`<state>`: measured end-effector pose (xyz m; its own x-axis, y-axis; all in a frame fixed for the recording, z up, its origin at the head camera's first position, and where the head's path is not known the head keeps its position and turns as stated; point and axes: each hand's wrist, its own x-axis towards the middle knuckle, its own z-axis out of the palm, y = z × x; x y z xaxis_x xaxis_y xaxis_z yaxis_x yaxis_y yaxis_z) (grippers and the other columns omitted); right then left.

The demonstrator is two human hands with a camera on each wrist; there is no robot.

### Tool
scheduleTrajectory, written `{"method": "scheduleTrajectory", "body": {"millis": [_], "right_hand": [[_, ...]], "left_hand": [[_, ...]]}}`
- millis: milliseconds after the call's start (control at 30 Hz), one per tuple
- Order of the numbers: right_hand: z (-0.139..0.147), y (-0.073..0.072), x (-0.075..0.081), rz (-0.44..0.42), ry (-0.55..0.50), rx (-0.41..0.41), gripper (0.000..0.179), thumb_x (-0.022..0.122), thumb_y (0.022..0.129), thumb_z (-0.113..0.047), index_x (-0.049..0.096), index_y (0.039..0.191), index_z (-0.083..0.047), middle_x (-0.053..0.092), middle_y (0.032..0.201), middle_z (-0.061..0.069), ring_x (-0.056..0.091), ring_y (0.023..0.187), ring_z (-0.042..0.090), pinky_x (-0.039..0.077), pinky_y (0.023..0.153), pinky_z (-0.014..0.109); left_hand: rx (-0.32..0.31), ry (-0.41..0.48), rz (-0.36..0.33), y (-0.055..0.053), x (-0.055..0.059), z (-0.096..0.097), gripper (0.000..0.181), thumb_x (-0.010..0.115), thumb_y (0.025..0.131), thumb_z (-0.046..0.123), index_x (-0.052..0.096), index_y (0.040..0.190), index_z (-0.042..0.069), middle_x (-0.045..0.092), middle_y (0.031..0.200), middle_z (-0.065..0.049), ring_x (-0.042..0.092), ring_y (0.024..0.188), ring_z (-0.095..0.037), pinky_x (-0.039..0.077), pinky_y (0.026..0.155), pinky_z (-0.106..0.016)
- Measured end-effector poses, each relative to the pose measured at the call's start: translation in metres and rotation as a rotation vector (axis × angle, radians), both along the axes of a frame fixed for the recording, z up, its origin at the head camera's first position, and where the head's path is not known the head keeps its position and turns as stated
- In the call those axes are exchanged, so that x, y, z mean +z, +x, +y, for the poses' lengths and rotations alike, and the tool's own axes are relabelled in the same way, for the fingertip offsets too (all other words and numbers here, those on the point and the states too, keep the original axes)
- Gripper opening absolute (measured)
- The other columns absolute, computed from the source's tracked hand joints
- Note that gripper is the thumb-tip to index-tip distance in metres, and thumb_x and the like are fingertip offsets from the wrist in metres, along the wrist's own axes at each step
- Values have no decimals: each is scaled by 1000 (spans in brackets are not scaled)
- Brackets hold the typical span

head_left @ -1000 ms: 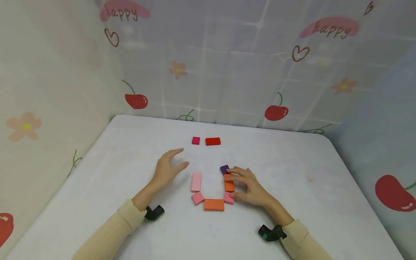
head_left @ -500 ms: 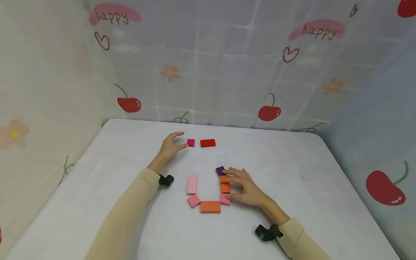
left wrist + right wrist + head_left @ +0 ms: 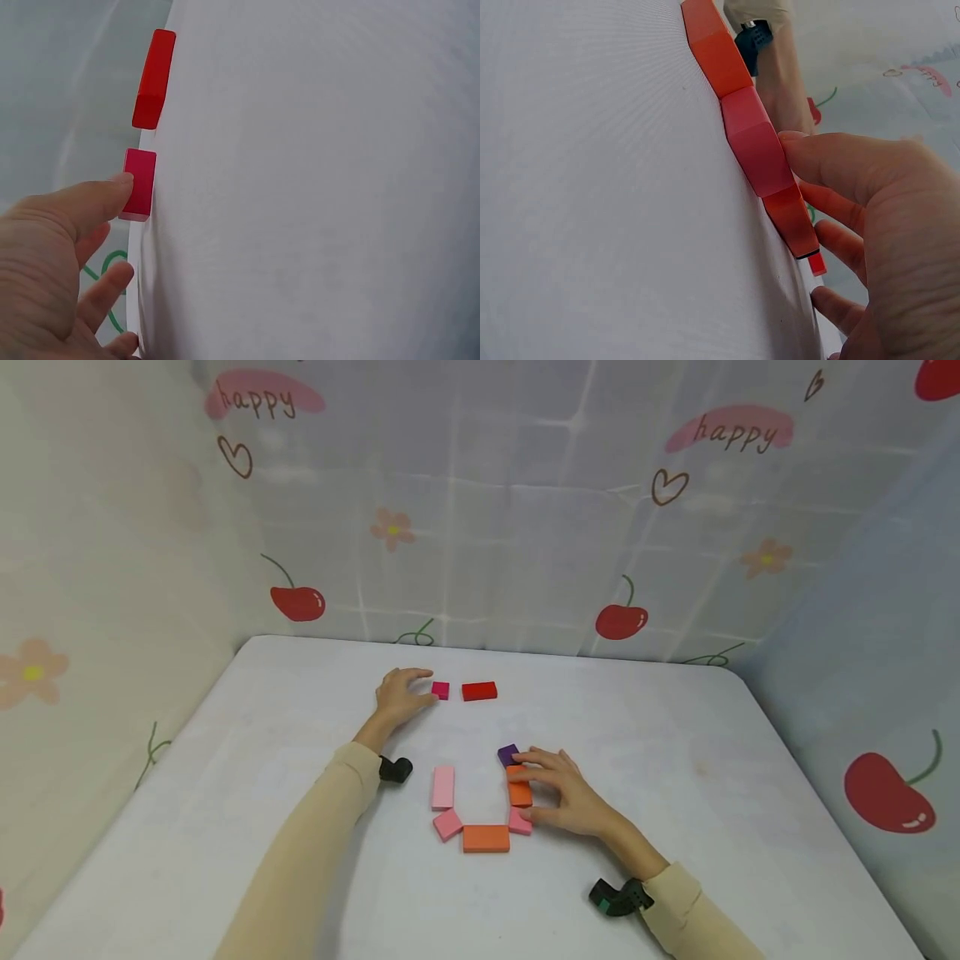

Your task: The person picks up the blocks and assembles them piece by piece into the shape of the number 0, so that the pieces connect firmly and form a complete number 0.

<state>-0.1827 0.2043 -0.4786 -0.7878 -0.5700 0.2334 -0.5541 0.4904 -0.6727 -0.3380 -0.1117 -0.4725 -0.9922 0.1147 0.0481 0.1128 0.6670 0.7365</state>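
Observation:
My left hand (image 3: 396,697) reaches to the far part of the table, beside a small magenta block (image 3: 441,691). In the left wrist view its thumb overlaps the long side of that magenta block (image 3: 142,187), with the other fingers spread behind. My right hand (image 3: 570,793) rests along the right side of a U-shaped row of blocks. Its thumb lies at a small pink block (image 3: 519,825), and its fingers reach over an orange block (image 3: 520,792) and a dark purple block (image 3: 507,754). The thumb touches the pink block (image 3: 757,154) in the right wrist view.
An orange block (image 3: 486,839) forms the near base of the U. A tilted pink block (image 3: 447,825) and a longer light pink block (image 3: 442,787) make its left side. A red block (image 3: 480,691) lies right of the magenta one. Printed curtains (image 3: 510,568) stand behind the white table (image 3: 637,718).
My left hand has moved away from me, from left of the U to the magenta block. The right hand stays on the row, and the head view has shifted slightly.

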Motion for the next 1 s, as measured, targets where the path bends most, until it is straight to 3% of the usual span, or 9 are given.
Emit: {"method": "scheduleTrajectory", "body": {"millis": [267, 600, 800, 1000], "right_hand": [[-1, 0, 0, 2, 6, 2, 44, 73, 81, -26, 68, 123, -17, 51, 144, 10, 31, 141, 41, 3, 110, 75], [0, -1, -1, -2, 14, -2, 44, 73, 81, -27, 68, 124, -17, 50, 145, 9, 31, 142, 40, 2, 111, 74], [0, 0, 0, 0, 5, 3, 44, 74, 80, -26, 68, 124, -17, 50, 145, 9, 31, 142, 40, 3, 111, 74], [1, -1, -1, -7, 14, 0, 45, 74, 81, -26, 68, 124, -18, 50, 145, 7, 30, 142, 39, 2, 112, 73]], "left_hand": [[-10, -52, 24, -1, -1, 1, 37, 69, 90, 25, 67, 125, 14, 52, 144, -12, 17, 147, -40, 14, 116, -58], [-20, -22, 89, -2, -1, 4, 31, 71, 88, 19, 70, 118, 9, 66, 125, -12, 41, 135, -34, 24, 113, -55], [-15, 100, 31, 2, 6, 8, 32, 70, 90, 17, 68, 121, 7, 65, 123, -13, 43, 133, -32, 30, 115, -49], [-64, 149, -51, 18, 20, 11, 34, 70, 90, 20, 65, 123, 11, 62, 127, -10, 42, 134, -30, 38, 111, -50]]}}
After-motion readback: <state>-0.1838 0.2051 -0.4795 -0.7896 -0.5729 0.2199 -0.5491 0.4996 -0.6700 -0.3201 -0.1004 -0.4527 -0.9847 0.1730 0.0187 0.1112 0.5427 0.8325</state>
